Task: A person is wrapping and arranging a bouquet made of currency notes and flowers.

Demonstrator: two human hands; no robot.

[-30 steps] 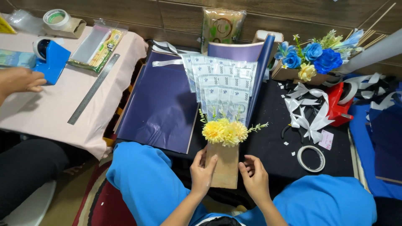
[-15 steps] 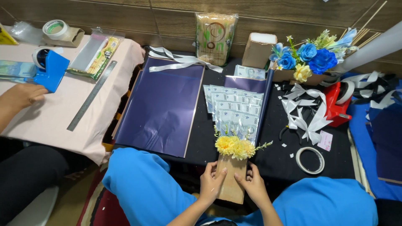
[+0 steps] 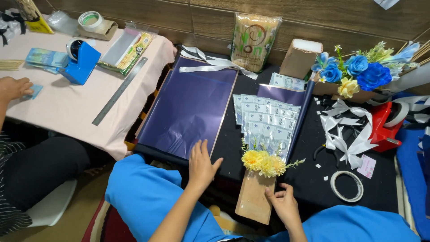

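While the brown paper wrap (image 3: 254, 197) with yellow flowers (image 3: 264, 163) lies on the black desk (image 3: 309, 188), long axis toward the person, the right hand (image 3: 283, 207) pinches its lower edge and the left hand (image 3: 202, 166), fingers spread, presses the purple sheet (image 3: 188, 107) alongside.

The left hand (image 3: 202, 166) left the brown wrap (image 3: 254, 197) for the purple sheet (image 3: 188, 107).

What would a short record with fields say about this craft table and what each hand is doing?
Left hand: flat, fingers spread, on the purple wrapping sheet
Right hand: holds the brown paper wrap
Wrap contents: yellow flowers
Behind flowers: fanned banknotes
Far right: blue flower bunch, white ribbons, tape roll
Left table: metal ruler, another person's hand
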